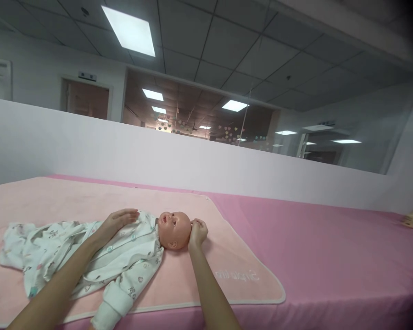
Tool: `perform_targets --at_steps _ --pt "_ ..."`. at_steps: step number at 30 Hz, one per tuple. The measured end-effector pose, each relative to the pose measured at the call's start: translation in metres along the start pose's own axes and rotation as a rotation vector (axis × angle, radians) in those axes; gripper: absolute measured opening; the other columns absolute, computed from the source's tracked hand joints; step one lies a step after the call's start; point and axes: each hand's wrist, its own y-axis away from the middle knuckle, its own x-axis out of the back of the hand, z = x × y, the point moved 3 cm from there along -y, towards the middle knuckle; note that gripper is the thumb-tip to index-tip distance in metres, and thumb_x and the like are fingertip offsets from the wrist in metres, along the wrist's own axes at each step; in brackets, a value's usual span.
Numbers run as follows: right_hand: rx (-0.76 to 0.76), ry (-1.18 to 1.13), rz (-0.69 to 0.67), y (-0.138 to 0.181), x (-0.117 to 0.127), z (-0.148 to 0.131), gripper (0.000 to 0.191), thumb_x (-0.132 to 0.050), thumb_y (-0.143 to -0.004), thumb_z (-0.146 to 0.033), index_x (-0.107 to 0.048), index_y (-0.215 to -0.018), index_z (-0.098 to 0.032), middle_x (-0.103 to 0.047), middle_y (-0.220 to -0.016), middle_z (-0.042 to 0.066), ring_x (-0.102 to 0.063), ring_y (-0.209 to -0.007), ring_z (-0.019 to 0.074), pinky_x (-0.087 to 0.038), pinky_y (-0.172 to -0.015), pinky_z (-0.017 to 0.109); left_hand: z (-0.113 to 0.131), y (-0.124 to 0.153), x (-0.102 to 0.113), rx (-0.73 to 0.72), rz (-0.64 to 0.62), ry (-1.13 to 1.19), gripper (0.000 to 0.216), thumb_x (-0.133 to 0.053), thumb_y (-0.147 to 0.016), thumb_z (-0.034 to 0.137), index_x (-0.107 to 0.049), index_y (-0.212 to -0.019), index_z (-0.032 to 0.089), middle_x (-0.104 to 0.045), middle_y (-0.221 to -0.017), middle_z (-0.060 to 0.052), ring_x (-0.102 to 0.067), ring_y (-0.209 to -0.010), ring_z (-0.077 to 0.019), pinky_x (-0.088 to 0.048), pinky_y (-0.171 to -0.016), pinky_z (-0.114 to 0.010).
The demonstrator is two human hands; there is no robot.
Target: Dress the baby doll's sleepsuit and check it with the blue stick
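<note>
A baby doll (174,230) lies on its back on a light pink blanket (227,261), head to the right. It wears a white printed sleepsuit (89,261). My left hand (119,221) rests flat, fingers stretched out, on the doll's chest. My right hand (197,233) is curled against the top of the doll's head, fingers bent around it.
The blanket lies on a darker pink surface (330,256) with a white partition wall (192,160) behind it. At the far right edge a small yellowish object (412,220) shows, partly cut off. Glass windows and ceiling lights lie beyond the wall.
</note>
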Motion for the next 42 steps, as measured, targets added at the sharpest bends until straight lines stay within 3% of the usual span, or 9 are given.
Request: perform_targets --at_steps 2,4,9,12,18,23,29,35,42 --pt "0.017 0.055 0.067 0.004 0.002 -0.016 0.021 -0.044 -0.072 -0.029 -0.06 -0.081 -0.018 -0.064 -0.072 0.006 -0.056 -0.065 0.0179 -0.043 -0.061 0.029 0.004 0.004 -0.014 0.013 -0.141 -0.224 0.044 -0.069 -0.06 0.044 -0.069 -0.097 0.02 -0.069 -0.1 -0.008 -0.06 -0.095 -0.0265 -0.046 -0.083 -0.034" --pt "0.186 0.154 0.025 0.013 -0.002 -0.038 0.018 -0.044 -0.074 -0.026 -0.06 -0.078 -0.019 -0.063 -0.078 0.007 -0.056 -0.074 0.0191 -0.042 -0.072 0.032 0.007 0.006 -0.026 -0.035 -0.221 -0.409 0.039 -0.074 -0.055 0.042 -0.072 -0.088 0.022 -0.07 -0.093 -0.006 -0.06 -0.089 -0.0252 -0.045 -0.079 -0.031" --pt "1.079 0.584 -0.59 0.064 -0.044 -0.085 0.022 -0.04 -0.078 -0.014 -0.057 -0.066 -0.021 -0.061 -0.067 0.005 -0.053 -0.072 0.0174 -0.035 -0.085 0.035 -0.006 -0.007 -0.018 -0.032 -0.062 -0.307 0.035 -0.059 -0.069 0.051 -0.068 -0.066 0.017 -0.064 -0.061 -0.001 -0.056 -0.061 -0.0173 -0.041 -0.057 -0.025" --pt "1.287 0.794 -0.845 0.087 -0.074 -0.093 0.017 -0.043 -0.075 -0.012 -0.057 -0.07 -0.019 -0.063 -0.069 0.005 -0.054 -0.069 0.0178 -0.033 -0.085 0.037 -0.018 -0.013 0.001 0.039 0.116 -0.055 0.039 -0.06 -0.067 0.054 -0.067 -0.068 0.015 -0.066 -0.066 -0.002 -0.059 -0.067 -0.0188 -0.044 -0.061 -0.026" --pt "0.956 1.158 -0.861 0.074 -0.12 -0.1 0.021 -0.044 -0.08 -0.008 -0.058 -0.091 -0.018 -0.067 -0.074 0.007 -0.062 -0.067 0.0188 -0.033 -0.076 0.034 -0.016 -0.01 0.008 0.111 0.18 0.13 0.047 -0.066 -0.059 0.055 -0.071 -0.081 0.014 -0.072 -0.085 -0.008 -0.063 -0.087 -0.0257 -0.047 -0.08 -0.034" --pt "0.997 1.173 -0.863 0.071 -0.128 -0.104 0.016 -0.044 -0.083 -0.01 -0.059 -0.087 -0.015 -0.067 -0.077 0.01 -0.063 -0.072 0.0206 -0.032 -0.078 0.036 -0.015 -0.009 0.005 0.095 0.218 0.171 0.049 -0.068 -0.057 0.054 -0.071 -0.084 0.014 -0.073 -0.089 -0.009 -0.063 -0.091 -0.0273 -0.047 -0.083 -0.035" --pt "1.052 1.106 -0.887 0.075 -0.109 -0.124 0.015 -0.047 -0.081 -0.013 -0.062 -0.08 -0.015 -0.067 -0.081 0.01 -0.061 -0.074 0.02 -0.033 -0.074 0.034 -0.016 -0.011 0.006 0.072 0.229 0.206 0.043 -0.068 -0.059 0.049 -0.072 -0.083 0.013 -0.073 -0.091 -0.009 -0.063 -0.092 -0.027 -0.046 -0.085 -0.036" --pt "0.709 0.668 -0.703 0.043 -0.064 -0.18 0.019 -0.048 -0.083 -0.027 -0.065 -0.077 -0.02 -0.067 -0.078 0.003 -0.057 -0.067 0.0161 -0.036 -0.064 0.028 -0.015 -0.012 0.004 0.095 0.173 0.266 0.038 -0.07 -0.059 0.045 -0.073 -0.081 0.014 -0.073 -0.091 -0.01 -0.063 -0.091 -0.0272 -0.045 -0.085 -0.036" --pt "0.217 0.001 -0.821 0.026 -0.027 -0.221 0.023 -0.059 -0.073 -0.034 -0.069 -0.077 -0.014 -0.063 -0.067 0.002 -0.054 -0.059 0.0121 -0.044 -0.058 0.025 0.0 0.002 -0.009 0.05 0.005 0.161 0.031 -0.07 -0.063 0.039 -0.071 -0.082 0.015 -0.071 -0.084 -0.006 -0.062 -0.081 -0.0216 -0.046 -0.074 -0.03"
